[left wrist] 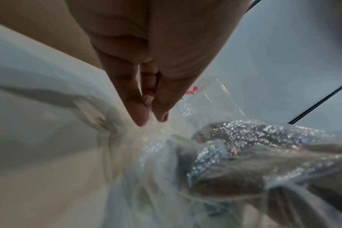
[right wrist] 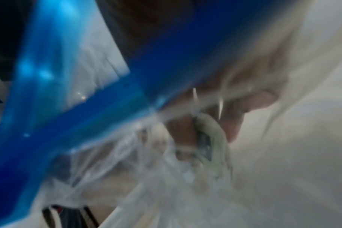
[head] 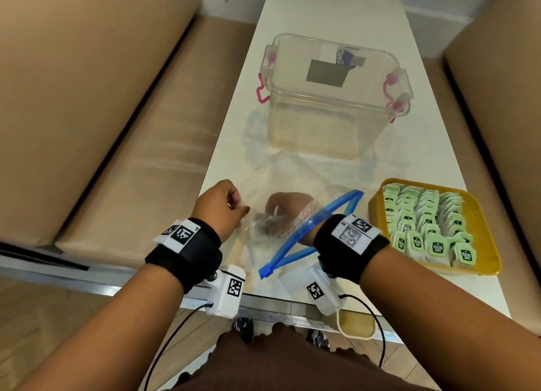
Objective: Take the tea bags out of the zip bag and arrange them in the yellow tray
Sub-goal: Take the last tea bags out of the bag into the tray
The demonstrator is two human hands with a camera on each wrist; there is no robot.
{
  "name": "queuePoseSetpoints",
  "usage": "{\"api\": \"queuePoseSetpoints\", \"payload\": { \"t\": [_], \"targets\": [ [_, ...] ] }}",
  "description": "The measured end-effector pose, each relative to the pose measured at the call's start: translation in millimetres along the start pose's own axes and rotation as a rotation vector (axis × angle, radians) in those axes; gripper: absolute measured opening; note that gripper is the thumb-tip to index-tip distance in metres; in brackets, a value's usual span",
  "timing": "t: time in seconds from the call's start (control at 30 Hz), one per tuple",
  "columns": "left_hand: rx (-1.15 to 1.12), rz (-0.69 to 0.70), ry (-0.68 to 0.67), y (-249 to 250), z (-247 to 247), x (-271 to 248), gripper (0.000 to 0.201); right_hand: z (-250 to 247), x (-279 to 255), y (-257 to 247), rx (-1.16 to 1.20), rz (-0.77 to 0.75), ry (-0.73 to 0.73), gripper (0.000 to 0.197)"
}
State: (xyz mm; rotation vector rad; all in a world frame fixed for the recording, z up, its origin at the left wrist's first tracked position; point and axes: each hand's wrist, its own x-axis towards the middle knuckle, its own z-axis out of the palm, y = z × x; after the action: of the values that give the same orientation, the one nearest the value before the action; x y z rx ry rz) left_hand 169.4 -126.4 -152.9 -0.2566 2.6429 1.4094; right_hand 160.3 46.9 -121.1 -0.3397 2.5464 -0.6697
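A clear zip bag (head: 281, 182) with a blue zipper strip (head: 310, 229) lies on the white table near the front edge. My left hand (head: 222, 206) pinches a fold of the bag's plastic (left wrist: 154, 128) at its left side. My right hand (head: 287, 212) is inside the bag through the open mouth, fingers curled round a tea bag (right wrist: 211, 138) with a green tag. The yellow tray (head: 486, 262) sits at the right, filled with rows of green-tagged tea bags (head: 424, 223). The right wrist view is blurred.
A clear lidded storage box (head: 333, 98) with pink clasps stands behind the zip bag in the middle of the table. Tan benches run along both sides of the narrow table. A beige cup (head: 355, 323) is seen below the table's front edge.
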Motion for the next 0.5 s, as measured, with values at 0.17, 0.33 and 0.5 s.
{"api": "queuePoseSetpoints", "payload": {
  "t": [0.17, 0.33, 0.5],
  "targets": [
    [-0.034, -0.026, 0.061, -1, -9, 7, 0.024, -25, -18, 6, 0.014, 0.027, 0.099, 0.008],
    [-0.047, -0.046, 0.113, 1, -8, 9, 0.026, -42, -44, 28, 0.242, -0.046, 0.311, 0.021],
    [-0.028, -0.078, 0.162, 2, -4, 11, 0.027, -50, -55, 49, 0.397, -0.025, 0.471, 0.021]
  ]
}}
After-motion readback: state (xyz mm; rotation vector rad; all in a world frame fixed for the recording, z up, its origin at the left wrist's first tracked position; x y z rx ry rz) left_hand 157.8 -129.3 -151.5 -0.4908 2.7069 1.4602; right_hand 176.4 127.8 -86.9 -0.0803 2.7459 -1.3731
